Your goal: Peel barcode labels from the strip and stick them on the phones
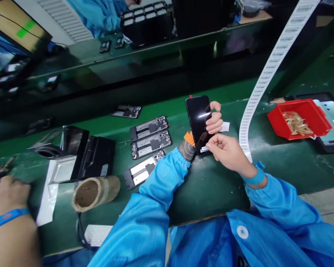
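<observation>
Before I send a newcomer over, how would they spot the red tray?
On the green bench, find the long strip of barcode labels. Right of its lower end sits an open red tray. Its colour and the pale, thin bands heaped inside set it apart from the flat, pale-faced device beside it.

Left hand [214, 121] curled, right hand [227, 151] — pinching

I find the phone [197, 120] glossy and smooth, its black face throwing back a bright streak. The small label [204, 149] appears to be matt white paper, as does the barcode strip [263, 81]. My sleeves [156, 185] are cloth with a soft sheen. The tray [277, 120] is shiny red plastic; the tube [111, 187] resembles cardboard, dull, rough-rimmed. The table [211, 189] reads smooth, faintly reflective.
</observation>
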### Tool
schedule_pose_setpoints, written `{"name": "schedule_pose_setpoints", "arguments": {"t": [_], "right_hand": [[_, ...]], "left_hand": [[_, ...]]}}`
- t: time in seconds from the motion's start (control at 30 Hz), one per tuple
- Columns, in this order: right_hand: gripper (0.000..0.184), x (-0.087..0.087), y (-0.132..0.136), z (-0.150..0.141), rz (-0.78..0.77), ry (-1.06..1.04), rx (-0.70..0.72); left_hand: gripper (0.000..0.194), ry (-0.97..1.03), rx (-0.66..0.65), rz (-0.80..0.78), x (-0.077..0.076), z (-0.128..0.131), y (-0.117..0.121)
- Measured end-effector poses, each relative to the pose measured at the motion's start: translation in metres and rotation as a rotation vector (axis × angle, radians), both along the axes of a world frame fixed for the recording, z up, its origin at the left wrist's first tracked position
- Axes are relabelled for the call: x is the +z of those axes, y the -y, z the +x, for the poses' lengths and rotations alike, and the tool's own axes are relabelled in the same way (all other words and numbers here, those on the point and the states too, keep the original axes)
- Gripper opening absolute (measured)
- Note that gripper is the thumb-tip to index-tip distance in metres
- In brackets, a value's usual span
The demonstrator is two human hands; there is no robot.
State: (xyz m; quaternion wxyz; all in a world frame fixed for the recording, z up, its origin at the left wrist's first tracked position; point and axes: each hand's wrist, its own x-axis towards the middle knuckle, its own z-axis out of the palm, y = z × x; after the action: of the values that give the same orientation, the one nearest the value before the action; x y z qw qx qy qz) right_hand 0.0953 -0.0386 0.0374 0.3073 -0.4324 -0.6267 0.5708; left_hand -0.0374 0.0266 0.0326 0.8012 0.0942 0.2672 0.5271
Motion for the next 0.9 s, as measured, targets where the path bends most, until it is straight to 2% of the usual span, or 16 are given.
{"name": "schedule_pose_setpoints", "arguments": {"t": [0.13,0.27,0.33,0.5,0.6,0.7,0.77,0.8,0.9], "right_hand": [[0.031,-0.002,0.0,0.003,-0.051,-0.085,-0.029],[0.033,-0.003,-0.007,0.011,-0.111,-0.278,-0.129],[0.033,-0.002,-0.009,0.013,-0.126,-0.322,-0.152],[0.029,-0.004,-0.006,0.014,-0.108,-0.271,-0.034],[0.029,-0.007,-0.006,0.015,-0.075,-0.249,-0.033],[0.028,-0.01,-0.009,0.017,0.011,-0.233,-0.082],[0.023,-0.011,-0.01,0.017,0.155,-0.214,-0.16],[0.029,-0.011,-0.01,0.017,0.252,-0.193,-0.189],[0.076,-0.013,-0.009,0.015,0.486,-0.087,-0.181]], "left_hand": [[0.029,-0.029,0.047,-0.02,0.002,0.0,0.002],[0.03,-0.012,0.109,0.002,0.009,0.0,0.006],[0.029,-0.002,0.099,-0.022,0.012,0.001,0.008],[0.029,0.026,0.002,-0.04,0.016,0.002,0.009],[0.027,0.037,-0.004,-0.049,0.016,0.002,0.009],[0.03,0.034,-0.016,-0.043,0.015,0.003,0.008],[0.04,-0.009,0.04,-0.027,0.012,0.007,0.007],[0.047,-0.055,0.106,-0.033,0.01,0.009,0.006],[0.057,-0.242,0.329,-0.105,0.003,0.016,0.002]]}}
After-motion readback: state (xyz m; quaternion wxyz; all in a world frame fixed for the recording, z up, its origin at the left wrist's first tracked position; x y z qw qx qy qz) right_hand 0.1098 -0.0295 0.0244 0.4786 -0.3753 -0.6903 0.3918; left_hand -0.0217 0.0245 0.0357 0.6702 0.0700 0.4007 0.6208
